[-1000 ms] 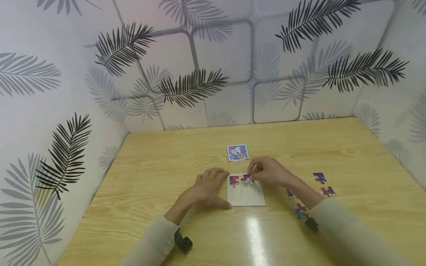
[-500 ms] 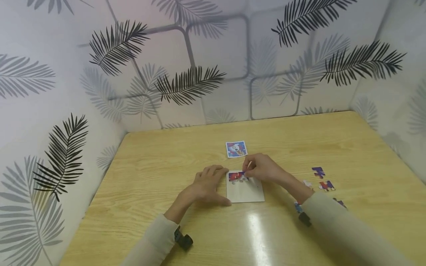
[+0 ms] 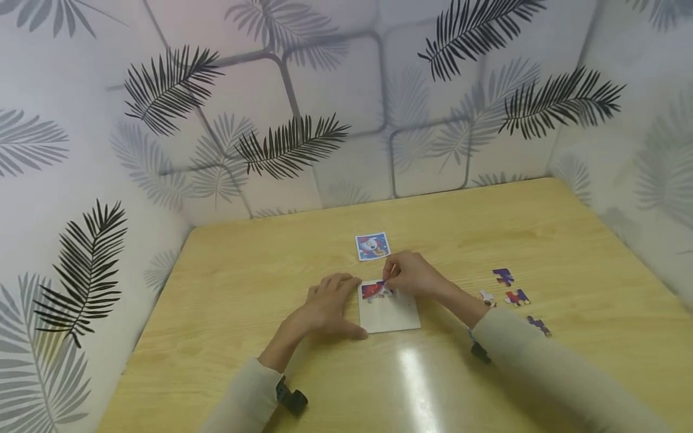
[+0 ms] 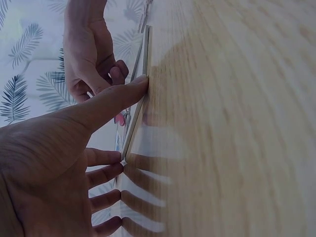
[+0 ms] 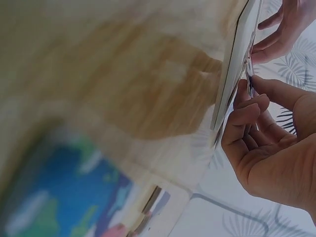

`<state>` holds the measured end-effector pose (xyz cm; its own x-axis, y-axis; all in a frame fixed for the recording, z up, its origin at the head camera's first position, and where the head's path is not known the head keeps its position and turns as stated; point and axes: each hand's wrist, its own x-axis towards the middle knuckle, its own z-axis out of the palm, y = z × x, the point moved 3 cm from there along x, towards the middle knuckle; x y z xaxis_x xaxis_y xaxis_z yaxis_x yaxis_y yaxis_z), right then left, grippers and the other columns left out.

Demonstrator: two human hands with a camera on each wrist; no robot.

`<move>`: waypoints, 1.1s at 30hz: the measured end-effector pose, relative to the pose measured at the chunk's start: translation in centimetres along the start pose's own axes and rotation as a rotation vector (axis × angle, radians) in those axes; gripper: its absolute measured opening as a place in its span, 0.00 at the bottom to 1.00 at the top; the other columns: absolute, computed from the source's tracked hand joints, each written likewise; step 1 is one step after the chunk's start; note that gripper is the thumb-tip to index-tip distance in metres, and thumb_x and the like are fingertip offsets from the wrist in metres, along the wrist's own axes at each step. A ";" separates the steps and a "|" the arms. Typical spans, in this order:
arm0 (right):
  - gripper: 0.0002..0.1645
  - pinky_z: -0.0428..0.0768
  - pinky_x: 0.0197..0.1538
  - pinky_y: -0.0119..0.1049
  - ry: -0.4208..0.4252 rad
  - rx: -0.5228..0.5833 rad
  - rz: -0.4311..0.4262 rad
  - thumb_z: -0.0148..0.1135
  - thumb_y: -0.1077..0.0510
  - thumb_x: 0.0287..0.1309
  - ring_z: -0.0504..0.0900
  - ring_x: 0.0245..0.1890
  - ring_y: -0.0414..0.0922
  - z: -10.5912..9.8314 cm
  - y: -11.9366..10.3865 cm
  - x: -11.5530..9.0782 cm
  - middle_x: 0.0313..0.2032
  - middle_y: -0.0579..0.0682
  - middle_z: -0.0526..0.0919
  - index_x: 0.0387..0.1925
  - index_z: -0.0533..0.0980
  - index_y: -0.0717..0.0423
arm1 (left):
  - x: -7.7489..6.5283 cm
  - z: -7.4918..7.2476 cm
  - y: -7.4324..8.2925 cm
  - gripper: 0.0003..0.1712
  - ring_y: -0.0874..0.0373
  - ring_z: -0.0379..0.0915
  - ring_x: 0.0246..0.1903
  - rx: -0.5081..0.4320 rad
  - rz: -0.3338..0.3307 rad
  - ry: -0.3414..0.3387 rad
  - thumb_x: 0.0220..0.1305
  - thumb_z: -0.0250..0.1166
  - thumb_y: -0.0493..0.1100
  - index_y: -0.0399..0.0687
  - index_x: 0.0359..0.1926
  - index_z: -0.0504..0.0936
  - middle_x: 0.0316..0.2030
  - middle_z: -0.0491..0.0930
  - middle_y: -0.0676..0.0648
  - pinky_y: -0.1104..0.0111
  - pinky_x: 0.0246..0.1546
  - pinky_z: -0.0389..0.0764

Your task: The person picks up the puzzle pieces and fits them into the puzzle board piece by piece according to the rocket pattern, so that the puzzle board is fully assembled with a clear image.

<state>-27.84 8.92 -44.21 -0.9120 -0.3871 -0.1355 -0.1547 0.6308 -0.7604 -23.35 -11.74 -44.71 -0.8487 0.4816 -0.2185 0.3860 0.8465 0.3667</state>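
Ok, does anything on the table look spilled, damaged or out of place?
Nothing stands out: I see no spill or damage. The loose pieces lie scattered right of the board, which seems normal mid-assembly. The bright streak on the table looks like glare.

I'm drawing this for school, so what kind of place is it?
Probably a room indoors, at a table used for puzzles. You can see a wooden table before leaf-patterned walls, and loose jigsaw pieces beside a white board. I can't tell whether it's home or school.
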 end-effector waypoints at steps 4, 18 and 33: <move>0.04 0.74 0.30 0.32 0.016 -0.015 0.010 0.70 0.63 0.54 0.78 0.29 0.44 0.4 0.1 0.1 0.30 0.51 0.83 0.31 0.80 0.57 | -0.2 0.2 -0.1 0.60 0.43 0.47 0.75 -0.007 0.004 0.004 0.46 0.75 0.68 0.56 0.76 0.58 0.75 0.55 0.46 0.42 0.69 0.56; 0.05 0.73 0.32 0.32 0.020 -0.131 -0.030 0.70 0.61 0.55 0.77 0.29 0.43 0.7 -0.3 0.1 0.30 0.48 0.83 0.29 0.80 0.54 | -0.3 0.2 -0.2 0.60 0.44 0.47 0.75 -0.022 0.016 0.005 0.47 0.75 0.68 0.56 0.76 0.57 0.74 0.55 0.46 0.42 0.69 0.56; 0.06 0.71 0.28 0.31 0.043 -0.222 -0.069 0.70 0.59 0.55 0.75 0.26 0.41 0.7 -0.8 -0.1 0.27 0.46 0.82 0.28 0.78 0.53 | -0.4 0.1 0.0 0.54 0.44 0.47 0.74 -0.024 0.041 0.003 0.48 0.76 0.65 0.73 0.75 0.59 0.73 0.56 0.49 0.40 0.68 0.55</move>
<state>-27.39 7.97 -44.00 -0.9109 -0.4087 -0.0573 -0.2930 0.7382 -0.6077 -23.00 -11.95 -44.72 -0.8336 0.5150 -0.2000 0.4116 0.8204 0.3970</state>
